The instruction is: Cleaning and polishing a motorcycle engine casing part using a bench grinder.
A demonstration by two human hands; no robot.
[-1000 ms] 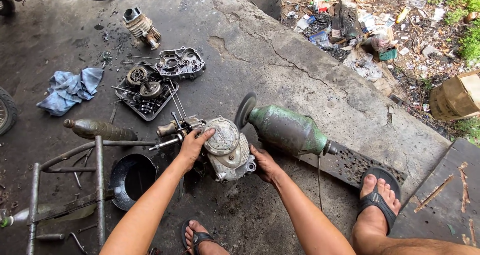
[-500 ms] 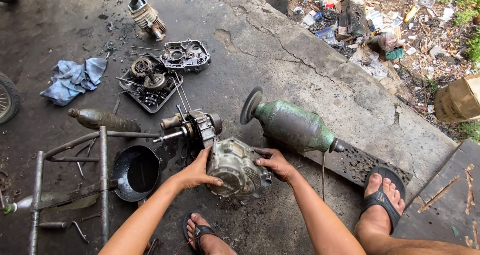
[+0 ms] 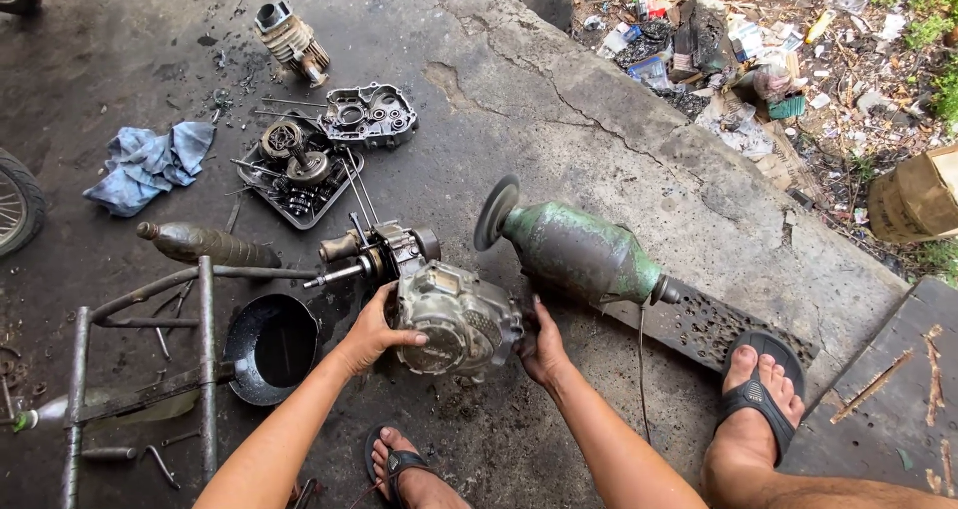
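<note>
In the head view, I have pulled the greasy grey cast-metal engine case (image 3: pixel 454 314) nearer and tipped it over since a moment ago. My left hand (image 3: pixel 374 334) and right hand (image 3: pixel 541 347) clamp its sides, fingers curled. The green bench grinder (image 3: pixel 574 250) lies just right; a round black pan (image 3: pixel 271 347) sits left.
</note>
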